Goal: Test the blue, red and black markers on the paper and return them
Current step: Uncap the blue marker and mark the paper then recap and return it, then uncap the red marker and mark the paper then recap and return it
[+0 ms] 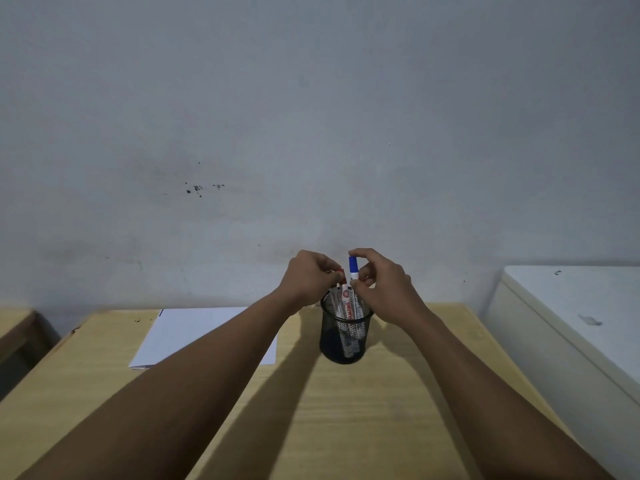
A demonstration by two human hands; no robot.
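**Head view: both hands at the pen cup**

Head view looks down on a pale wooden worktop pushed against a grey wall, and both bare arms are stretched out to a black mesh cup standing near the far edge. The right hand has its grip pinched on the blue marker — thumb and forefinger closed around the cap end, the marker upright, its cap clear above the rim while the lower part runs down into the cup. The left hand is bunched at the red marker; fingers curl over the red cap, and the grip looks closed on it, though the fingertips hide most of the contact. White marker barrels lean inside the cup, printing visible on one — the black marker cannot be picked out among them. Left of the cup, a sheet of white paper lies flat on the worktop, partly under the left forearm. Off to the right stands a white cabinet.
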